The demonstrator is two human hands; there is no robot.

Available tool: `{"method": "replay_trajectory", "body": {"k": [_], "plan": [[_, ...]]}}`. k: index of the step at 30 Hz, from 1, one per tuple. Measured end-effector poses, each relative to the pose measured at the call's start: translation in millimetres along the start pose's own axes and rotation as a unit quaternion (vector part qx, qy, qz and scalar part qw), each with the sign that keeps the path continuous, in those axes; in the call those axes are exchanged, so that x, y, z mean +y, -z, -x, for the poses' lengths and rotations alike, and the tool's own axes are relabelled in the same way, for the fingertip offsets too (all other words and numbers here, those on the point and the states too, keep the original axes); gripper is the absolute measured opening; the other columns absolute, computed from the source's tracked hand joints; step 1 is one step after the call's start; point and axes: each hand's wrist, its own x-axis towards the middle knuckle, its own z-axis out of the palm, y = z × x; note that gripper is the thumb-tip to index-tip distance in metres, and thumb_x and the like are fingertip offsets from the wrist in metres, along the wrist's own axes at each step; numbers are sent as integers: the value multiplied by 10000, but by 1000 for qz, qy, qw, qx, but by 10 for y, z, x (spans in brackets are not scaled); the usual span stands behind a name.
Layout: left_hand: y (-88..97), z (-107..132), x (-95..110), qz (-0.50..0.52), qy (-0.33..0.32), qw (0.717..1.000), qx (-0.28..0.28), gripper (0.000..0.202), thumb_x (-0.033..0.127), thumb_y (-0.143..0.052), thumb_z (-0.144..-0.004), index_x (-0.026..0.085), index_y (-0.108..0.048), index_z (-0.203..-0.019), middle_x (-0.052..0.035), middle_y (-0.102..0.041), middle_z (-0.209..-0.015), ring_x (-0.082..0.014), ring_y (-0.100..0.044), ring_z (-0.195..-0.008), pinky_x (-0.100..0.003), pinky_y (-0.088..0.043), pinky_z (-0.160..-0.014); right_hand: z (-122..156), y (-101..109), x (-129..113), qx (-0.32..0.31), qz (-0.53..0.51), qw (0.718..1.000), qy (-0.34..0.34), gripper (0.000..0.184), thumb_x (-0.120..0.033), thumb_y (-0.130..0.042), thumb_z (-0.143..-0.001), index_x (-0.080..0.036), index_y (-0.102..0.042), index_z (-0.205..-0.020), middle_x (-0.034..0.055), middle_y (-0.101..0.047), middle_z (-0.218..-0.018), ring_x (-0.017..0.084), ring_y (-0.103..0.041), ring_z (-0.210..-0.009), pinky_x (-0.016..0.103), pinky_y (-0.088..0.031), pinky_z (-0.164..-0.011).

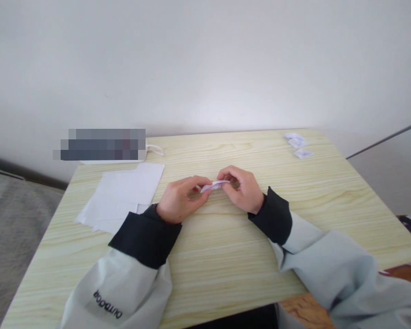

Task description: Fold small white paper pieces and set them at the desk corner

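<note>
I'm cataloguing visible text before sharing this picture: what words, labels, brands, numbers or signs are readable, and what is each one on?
"OUTDOOR": dark letters, upside down in this view, on the left sleeve.
Unreadable: the pixelated object at the table's far left; whether it bears text cannot be told.
No legible text: the white sheets and the folded paper being held.

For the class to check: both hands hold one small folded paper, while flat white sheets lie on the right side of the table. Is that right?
Not quite. The head view shows the flat white sheets on the left side of the table, not the right. The left hand and right hand do hold one small folded paper.
</note>
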Motion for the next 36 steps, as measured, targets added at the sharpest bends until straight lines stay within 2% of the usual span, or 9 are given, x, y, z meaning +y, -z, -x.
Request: {"method": "replay_trajectory", "body": {"k": [14,22,29,34,36], "plan": [[-8,-4,-10,-11,-13,1000,6,158,204,-504,-865,179,-636,-947,3,-700,-847,-93,-636,-724,-173,-487,-685,5,1,3,-15,15,1000,-2,63,-158,-534,-768,-182,-590,-785,-16,-590,-676,101,-527,-597,224,-408,-606],[-29,2,-71,-9,-26,1000,-13,155,179,-522,-829,183,-656,-907,-15,-709,-854,-119,-648,-761,-215,-499,-706,-2,6,-7,-33,40,999,5,81,-236,-537,-806,-173,-588,-816,-2,-608,-681,107,-550,-607,229,-410,-620],[-11,-11,-66,-17,-10,999,-26,144,189,-543,-808,183,-660,-891,-27,-695,-834,-142,-623,-773,-260,-490,-721,-5,18,-18,-58,68,996,23,83,-226,-547,-787,-178,-591,-839,-13,-610,-678,109,-537,-609,247,-391,-656],[-17,-18,-87,-45,-35,998,-22,138,174,-574,-782,180,-648,-898,-29,-689,-839,-162,-598,-801,-290,-482,-743,-6,2,-12,-76,78,994,27,99,-165,-541,-741,-183,-588,-826,-19,-598,-685,117,-525,-616,272,-373,-676],[-25,-19,-98,-52,-43,998,-21,114,174,-575,-786,178,-644,-876,-30,-687,-827,-168,-594,-805,-295,-481,-745,-8,-12,2,-74,77,993,40,113,-143,-534,-724,-183,-587,-815,4,-609,-741,140,-541,-685,288,-381,-705]]}}
